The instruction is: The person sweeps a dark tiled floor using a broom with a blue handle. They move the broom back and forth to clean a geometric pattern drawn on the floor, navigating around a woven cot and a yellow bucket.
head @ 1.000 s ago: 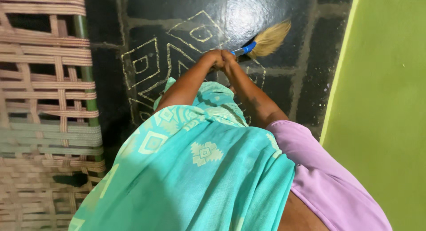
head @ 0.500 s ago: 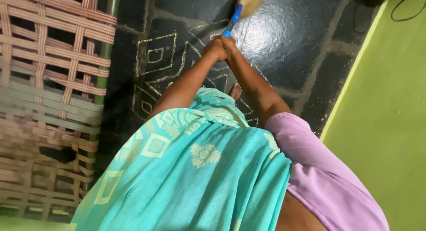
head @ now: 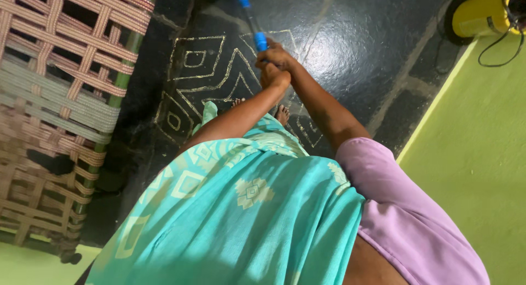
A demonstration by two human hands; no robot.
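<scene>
The broom point(head: 250, 19) shows only as a thin handle with blue plastic sleeves, running from the clasped hands up toward twelve o'clock and out of the top edge, so its bristle head is out of sight. It looks like a light thing, the stick stiff and narrow, the plastic sleeve probably a little slick, so a grip low on the handle just below the blue collar seems the sound place to hold it, with both hands stacked for control. That is how it is held: the right hand point(head: 275, 57) is closed around the handle just under the lower blue sleeve, and the left hand point(head: 272, 78) is wrapped tight right below it, touching the right one, at about twelve o'clock from the body. Under the hands lies a black stone floor point(head: 350, 44), shiny in patches, with a pale chalk pattern point(head: 197, 71) of nested squares and zigzags drawn on it; bare toes point(head: 282, 114) peek out just past the hem. The person wears a turquoise patterned wrap point(head: 246, 208) and a lilac sleeve point(head: 400, 208). At nine o'clock stands a woven-strap cot point(head: 55, 98) on a green frame. At three o'clock rises a green wall point(head: 482, 153), and at one o'clock sits a yellow container point(head: 482, 13) with a dark cable.
</scene>
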